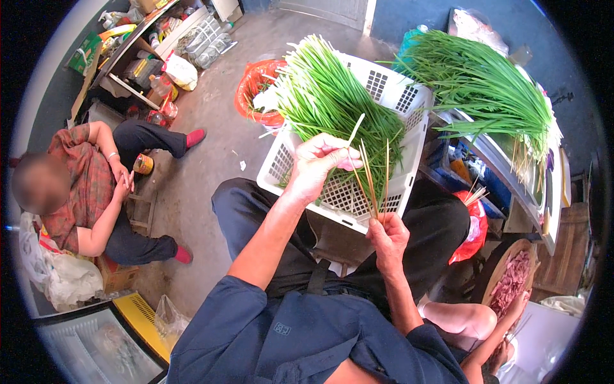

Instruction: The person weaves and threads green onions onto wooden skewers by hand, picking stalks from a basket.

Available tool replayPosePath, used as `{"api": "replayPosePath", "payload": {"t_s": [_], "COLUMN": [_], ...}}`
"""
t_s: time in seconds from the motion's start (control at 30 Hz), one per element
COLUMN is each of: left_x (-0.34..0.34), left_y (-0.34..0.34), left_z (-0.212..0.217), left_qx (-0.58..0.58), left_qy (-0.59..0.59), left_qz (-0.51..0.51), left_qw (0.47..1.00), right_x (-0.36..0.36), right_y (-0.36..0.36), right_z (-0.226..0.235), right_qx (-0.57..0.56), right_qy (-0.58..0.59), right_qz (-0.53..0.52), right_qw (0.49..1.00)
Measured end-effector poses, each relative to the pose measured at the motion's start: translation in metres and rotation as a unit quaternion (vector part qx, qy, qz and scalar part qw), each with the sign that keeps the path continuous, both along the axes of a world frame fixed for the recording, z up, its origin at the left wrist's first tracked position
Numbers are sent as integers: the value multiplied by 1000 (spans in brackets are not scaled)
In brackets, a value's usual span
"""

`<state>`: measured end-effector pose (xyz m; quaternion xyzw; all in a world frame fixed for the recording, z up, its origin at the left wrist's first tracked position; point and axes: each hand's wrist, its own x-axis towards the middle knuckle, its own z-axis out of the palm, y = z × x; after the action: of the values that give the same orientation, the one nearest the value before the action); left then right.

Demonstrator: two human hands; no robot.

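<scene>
A white plastic basket (409, 185) rests at my lap, heaped with green garlic chives (326, 83) whose pale ends point away from me. Over its near side, my left hand (318, 165) pinches a garlic chive, and its pale end (356, 129) sticks up past the fingers. My right hand (388, 242) is closed round the lower ends of a few thin wooden skewers (369, 182). They fan upward, with tips close to my left fingers. A dark green blade stands beside them; whether the right hand holds it too, I cannot tell.
Chives on skewers (486, 83) cover a table at the right. A red-bagged bucket (256, 89) stands behind the basket. A person sits at the left. Another person's hand (521, 304) reaches a round tray of pink meat pieces (510, 276) at lower right. Cluttered shelves (137, 48) line the far left.
</scene>
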<state>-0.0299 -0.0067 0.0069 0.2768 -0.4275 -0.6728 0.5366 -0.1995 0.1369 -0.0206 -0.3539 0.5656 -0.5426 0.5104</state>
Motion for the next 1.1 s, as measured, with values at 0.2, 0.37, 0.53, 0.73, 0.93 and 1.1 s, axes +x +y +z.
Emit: {"api": "replayPosePath", "payload": {"t_s": [0.2, 0.37, 0.53, 0.73, 0.93, 1.1], "left_x": [13, 16, 11, 0, -19, -30], "left_y": [-2, -2, 7, 16, 38, 47], "left_z": [-3, -4, -13, -17, -24, -31], "left_qx": [91, 87, 94, 120, 140, 119], "left_qy": [74, 19, -22, -44, -63, -110], "left_qz": [-55, -80, -73, -59, -130, -162], "left_qw": [992, 993, 993, 990, 980, 973], "right_x": [0, -4, -6, -7, -4, 0], "right_y": [1, 5, 13, 19, 13, -2], "right_z": [9, 8, 7, 9, 10, 12], "right_qx": [0, 17, 43, 64, 81, 59], "right_qy": [-7, -9, -28, -20, -32, -51], "right_qz": [13, 17, 18, 10, 11, -20], "right_qw": [1000, 1000, 999, 998, 996, 997]}}
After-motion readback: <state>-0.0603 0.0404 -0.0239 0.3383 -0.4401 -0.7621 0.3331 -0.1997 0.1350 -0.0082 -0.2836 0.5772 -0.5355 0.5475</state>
